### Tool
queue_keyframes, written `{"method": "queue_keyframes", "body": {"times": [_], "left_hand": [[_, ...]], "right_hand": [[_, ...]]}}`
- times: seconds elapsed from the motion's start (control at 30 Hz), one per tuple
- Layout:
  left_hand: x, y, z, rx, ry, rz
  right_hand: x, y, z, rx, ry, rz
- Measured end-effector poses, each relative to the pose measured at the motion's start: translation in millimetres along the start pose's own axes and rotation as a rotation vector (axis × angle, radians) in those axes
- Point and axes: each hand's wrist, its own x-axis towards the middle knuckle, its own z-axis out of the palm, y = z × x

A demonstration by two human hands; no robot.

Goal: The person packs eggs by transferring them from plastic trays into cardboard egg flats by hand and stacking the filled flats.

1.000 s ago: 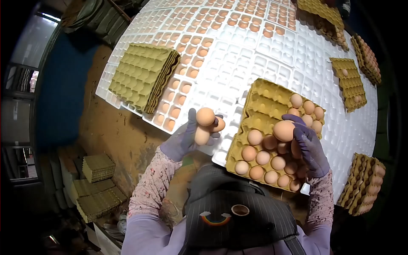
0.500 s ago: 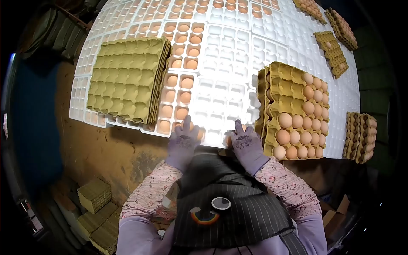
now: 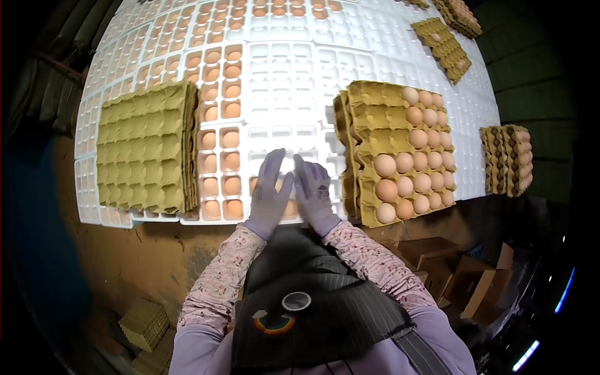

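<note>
A worker's gloved left hand (image 3: 269,192) and right hand (image 3: 314,189) lie close together over a white tray (image 3: 267,137), fingers extended; whether they grip anything cannot be told. At least one egg (image 3: 289,209) shows between them, at six o'clock. Eight eggs (image 3: 231,160) in two columns sit at nine, one stack of pulp trays (image 3: 147,147) beyond. Between two and three o'clock, one yellow-brown tray (image 3: 380,117) holds 24 eggs (image 3: 419,160).

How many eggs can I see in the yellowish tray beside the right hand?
24 eggs in the yellowish tray: three in each of the three far rows, five in each of the three near rows. Eggs in any layer underneath would be hidden.
</note>
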Motion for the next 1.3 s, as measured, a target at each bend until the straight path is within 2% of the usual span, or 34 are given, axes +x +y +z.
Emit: {"method": "queue_keyframes", "body": {"times": [0.03,0.1,0.13,0.2,0.23,0.27,0.3,0.37,0.4,0.47,0.53,0.57,0.6,0.63,0.67,0.7,0.73,0.77,0.8,0.83,0.87,0.9,0.93,0.97,1.0,1.03,1.07,1.1,1.13,1.17,1.23,1.27,1.3], "left_hand": [[3,-2,12,0.013,-0.004,0.018],[5,-25,33,0.415,0.005,0.194],[7,-36,41,0.564,0.036,0.229],[11,-1,30,0.385,0.045,0.232],[15,17,24,0.315,0.026,0.267],[20,33,25,0.228,0.022,0.295],[26,57,27,0.23,0.023,0.291],[39,108,40,0.243,-0.133,0.465],[46,124,54,0.314,-0.177,0.49],[53,133,80,0.485,-0.22,0.566],[59,138,84,0.486,-0.257,0.551],[60,141,83,0.471,-0.304,0.545],[60,148,75,0.331,-0.278,0.431],[56,158,69,0.346,-0.269,0.417],[48,171,65,-0.253,-0.176,0.011],[43,176,61,-0.846,-0.057,-0.4],[40,162,58,-0.687,-0.093,-0.305],[31,143,56,-0.488,-0.232,-0.329],[25,165,65,-0.092,-0.257,-0.176],[20,188,79,0.305,-0.281,-0.023],[14,187,92,0.557,-0.295,0.05],[11,183,95,0.56,-0.287,0.037],[9,180,98,0.52,-0.282,0.042],[9,179,99,0.483,-0.273,0.05],[8,182,93,0.258,-0.224,-0.089],[4,185,84,0.262,-0.208,-0.103],[1,188,74,-0.036,-0.181,-0.261],[-2,192,70,-0.338,-0.148,-0.41],[-11,196,73,-0.184,-0.144,-0.19],[-19,201,80,-0.176,-0.132,-0.194],[-33,211,100,0.746,-0.198,0.17],[-37,210,112,0.945,-0.243,0.132],[-39,207,113,0.953,-0.231,0.117]], "right_hand": [[0,-8,-13,0.016,-0.04,0.059],[-4,-30,-51,0.19,-0.127,0.084],[-8,-37,-70,0.31,-0.015,-0.007],[2,-38,-139,0.113,-0.131,-0.241],[23,-44,-185,0.08,-0.047,-0.28],[36,-32,-221,-0.013,-0.045,-0.22],[50,-12,-243,-0.125,-0.02,-0.295],[66,40,-259,-0.324,-0.225,-0.178],[74,46,-262,-0.274,-0.388,-0.082],[78,56,-270,-0.209,-0.555,0.003],[80,68,-278,0.188,-0.357,0.087],[85,72,-288,0.204,-0.364,0.078],[94,75,-304,0.42,-0.401,0.186],[102,76,-315,0.636,-0.439,0.294],[104,74,-318,0.454,-0.538,0.173],[107,61,-320,0.209,-0.76,0.184],[94,60,-308,-0.141,-0.793,-0.041],[78,63,-293,-0.494,-0.798,-0.274],[65,69,-281,-0.775,-0.781,-0.49],[69,69,-286,-0.764,-0.78,-0.502],[77,66,-295,-0.623,-0.84,-0.469],[85,65,-304,-0.482,-0.901,-0.435],[96,69,-315,-0.065,-1.025,-0.064],[107,74,-327,0.337,-1.028,0.333],[108,79,-334,0.548,-1.041,0.41],[102,86,-331,0.577,-1.02,0.255],[96,94,-329,0.604,-0.988,0.103],[87,86,-327,0.335,-1.0,-0.073],[79,77,-325,0.068,-0.987,-0.25],[62,66,-316,-0.212,-0.91,-0.375],[30,71,-288,-0.61,-0.665,-0.612],[27,74,-287,-0.602,-0.662,-0.629],[29,74,-288,-0.558,-0.698,-0.615]]}}
